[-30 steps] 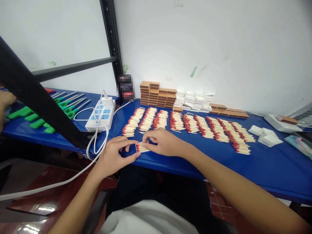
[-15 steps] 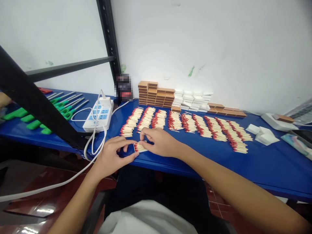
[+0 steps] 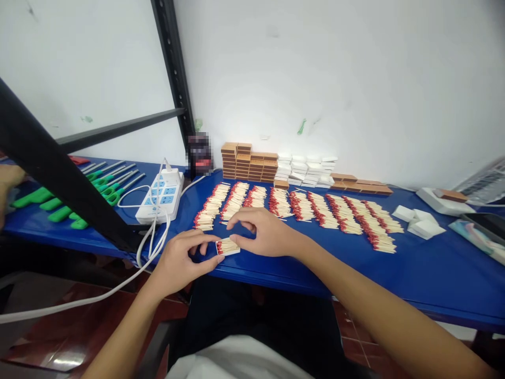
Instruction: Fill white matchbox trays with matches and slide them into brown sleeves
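A small white matchbox tray (image 3: 232, 251) filled with red-tipped matches (image 3: 226, 245) is at the front part of the blue table. My left hand (image 3: 183, 258) grips the tray's left end between thumb and forefinger. Over its right end is my right hand (image 3: 266, 231), thumb at the matches and curled fingers apart from the thumb, with nothing seen between them. Just behind my hands, loose matches lie in several slanting rows (image 3: 321, 210), their red heads mostly to the left.
Brown matchboxes (image 3: 250, 163) and white trays (image 3: 305, 169) are stacked along the wall. At left are a power strip (image 3: 160, 197) with white cables, a black rack post (image 3: 79, 179) and green-handled tools (image 3: 59, 202). Loose white trays (image 3: 424, 223) lie at right. Another person's hand (image 3: 8, 181) shows far left.
My right thumb and fingers have parted slightly and drawn back to the right, baring more of the tray. My left hand keeps its grip. The view has tilted a little upward.
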Demonstrator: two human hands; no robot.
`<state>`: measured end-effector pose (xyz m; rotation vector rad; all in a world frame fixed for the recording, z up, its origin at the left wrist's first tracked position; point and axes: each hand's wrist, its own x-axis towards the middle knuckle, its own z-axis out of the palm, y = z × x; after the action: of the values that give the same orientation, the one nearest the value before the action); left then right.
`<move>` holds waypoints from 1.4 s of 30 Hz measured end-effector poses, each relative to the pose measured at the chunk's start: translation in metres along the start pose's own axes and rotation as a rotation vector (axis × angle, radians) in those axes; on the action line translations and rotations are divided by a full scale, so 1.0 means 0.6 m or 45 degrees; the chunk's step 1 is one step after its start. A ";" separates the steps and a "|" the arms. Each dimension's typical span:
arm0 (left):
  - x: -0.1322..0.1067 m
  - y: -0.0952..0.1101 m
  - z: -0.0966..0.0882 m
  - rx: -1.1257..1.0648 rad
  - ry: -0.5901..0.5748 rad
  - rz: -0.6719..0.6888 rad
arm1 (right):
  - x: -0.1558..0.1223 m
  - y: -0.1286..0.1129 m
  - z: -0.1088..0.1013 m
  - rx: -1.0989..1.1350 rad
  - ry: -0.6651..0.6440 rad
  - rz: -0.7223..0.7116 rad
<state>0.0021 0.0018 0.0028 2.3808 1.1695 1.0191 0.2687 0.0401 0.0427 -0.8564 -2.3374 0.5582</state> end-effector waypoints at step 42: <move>0.489 0.081 0.216 0.253 -0.278 -0.534 | -0.101 0.192 -0.270 -0.479 0.330 0.766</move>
<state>0.2442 0.2059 0.0745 2.1750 1.6500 0.5155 0.4618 0.1090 0.0761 -1.7216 -1.9553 0.2123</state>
